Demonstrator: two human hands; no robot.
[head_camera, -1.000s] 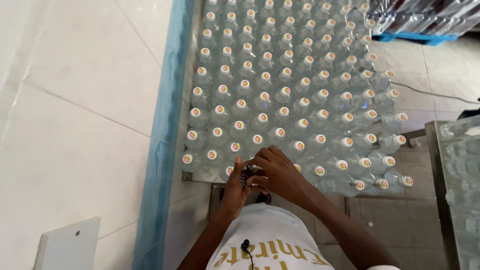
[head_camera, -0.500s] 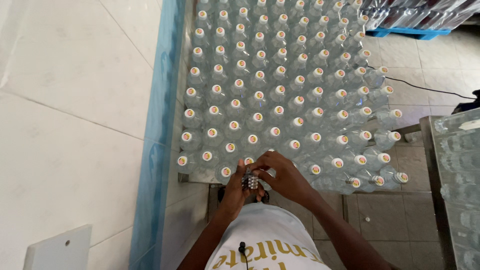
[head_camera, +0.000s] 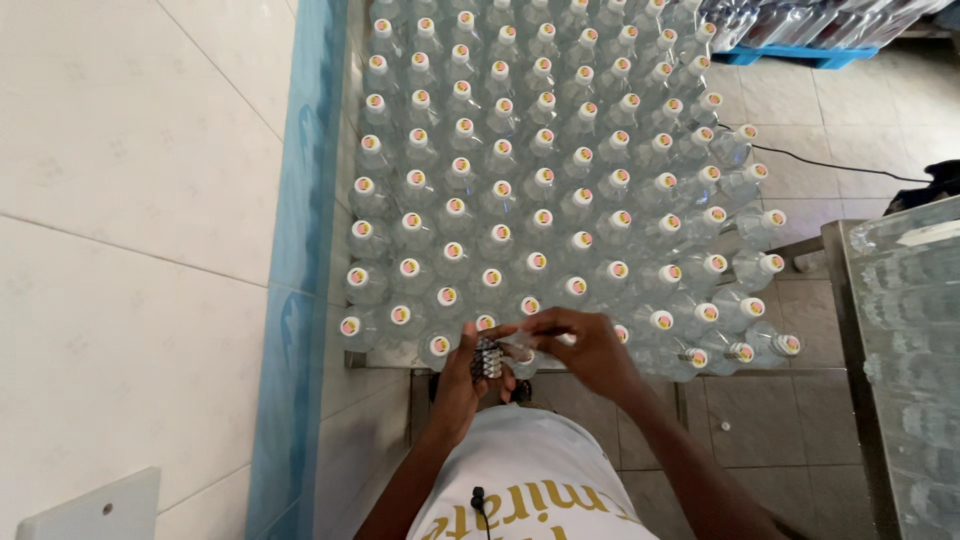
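left hand grips a small stack of seals, right hand pinching one off it, seemingly for the capped bottle just beyond.

Evenly daylit and bright, soft shadows only; glints off clear bottles; wide-angle bending at edges, fingers slightly blurred.

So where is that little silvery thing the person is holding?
In the head view, the small silvery object sits low and centre, pinched in the left hand at the near edge of the table of capped clear bottles, with the right hand touching its right side.
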